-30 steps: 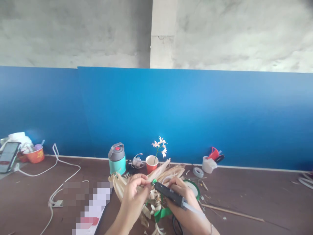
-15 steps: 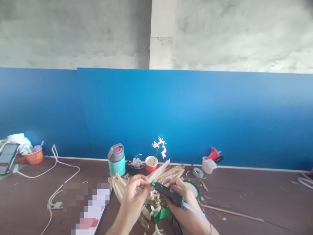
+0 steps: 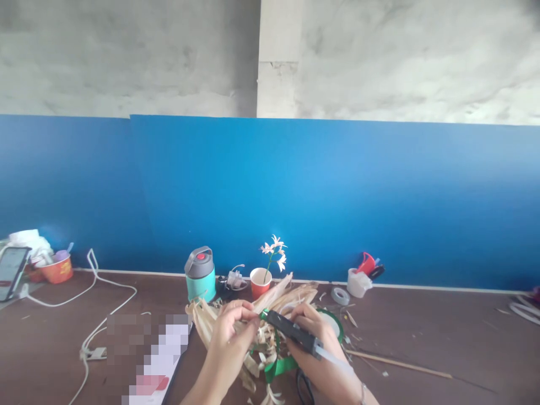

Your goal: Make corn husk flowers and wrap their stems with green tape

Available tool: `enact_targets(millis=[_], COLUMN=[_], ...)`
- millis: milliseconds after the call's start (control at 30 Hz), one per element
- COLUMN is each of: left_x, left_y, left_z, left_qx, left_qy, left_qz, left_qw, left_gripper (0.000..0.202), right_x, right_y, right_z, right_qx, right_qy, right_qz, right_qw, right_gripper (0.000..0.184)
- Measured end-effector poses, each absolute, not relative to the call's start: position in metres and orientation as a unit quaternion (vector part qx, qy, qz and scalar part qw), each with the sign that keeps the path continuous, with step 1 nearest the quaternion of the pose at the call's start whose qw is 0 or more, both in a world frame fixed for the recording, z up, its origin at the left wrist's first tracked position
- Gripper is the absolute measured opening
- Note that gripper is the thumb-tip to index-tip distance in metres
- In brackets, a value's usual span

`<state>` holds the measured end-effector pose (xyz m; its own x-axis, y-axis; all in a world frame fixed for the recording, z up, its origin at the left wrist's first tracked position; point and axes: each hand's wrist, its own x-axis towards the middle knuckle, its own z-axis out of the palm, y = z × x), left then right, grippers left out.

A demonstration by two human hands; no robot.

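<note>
Pinched in the fingertips of my left hand is a small piece wrapped in green tape. My right hand is closed around a black hot glue gun, a pale glue stick poking out of its back end. The gun's nozzle points left and meets the green piece, or nearly so. Beneath both hands lie dried corn husks and curled scraps, with a loose green ribbon hanging among them. A roll of green tape sits partly behind my right hand.
Along the back stand a teal flask, a paper cup with white flowers, a tape roll and a white cup of tools. A thin stick lies at right. White cables and a phone are at left.
Both hands keep nearly the same pose, the glue gun's nozzle staying at the green-wrapped piece. The whole view has shifted very slightly.
</note>
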<state>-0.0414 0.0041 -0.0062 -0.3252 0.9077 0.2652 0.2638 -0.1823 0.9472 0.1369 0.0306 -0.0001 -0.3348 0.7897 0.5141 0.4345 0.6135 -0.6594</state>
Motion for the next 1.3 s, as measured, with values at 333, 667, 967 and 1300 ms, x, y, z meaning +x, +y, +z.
enact_targets(millis=[333, 667, 967, 1300], left_x=[-0.042, -0.044, -0.049, -0.059], left_y=[0.004, 0.005, 0.009, 0.015], left_z=[-0.005, -0.006, -0.011, -0.008], left_qx=[0.516, 0.523, 0.494, 0.495], left_qy=[0.584, 0.577, 0.580, 0.600], left_qz=[0.565, 0.559, 0.569, 0.555], left_qw=[0.270, 0.284, 0.310, 0.296], left_gripper=[0.022, 0.020, 0.026, 0.028], right_x=[0.136, 0.137, 0.140, 0.163], right_y=[0.031, 0.030, 0.028, 0.025], right_z=[-0.002, -0.004, 0.008, 0.022], right_qx=[-0.393, -0.381, -0.410, -0.266], right_qy=[-0.797, -0.797, -0.800, -0.791], right_qz=[0.209, 0.207, 0.257, 0.523], right_qw=[0.408, 0.421, 0.354, 0.174], right_gripper=[0.014, 0.014, 0.010, 0.113])
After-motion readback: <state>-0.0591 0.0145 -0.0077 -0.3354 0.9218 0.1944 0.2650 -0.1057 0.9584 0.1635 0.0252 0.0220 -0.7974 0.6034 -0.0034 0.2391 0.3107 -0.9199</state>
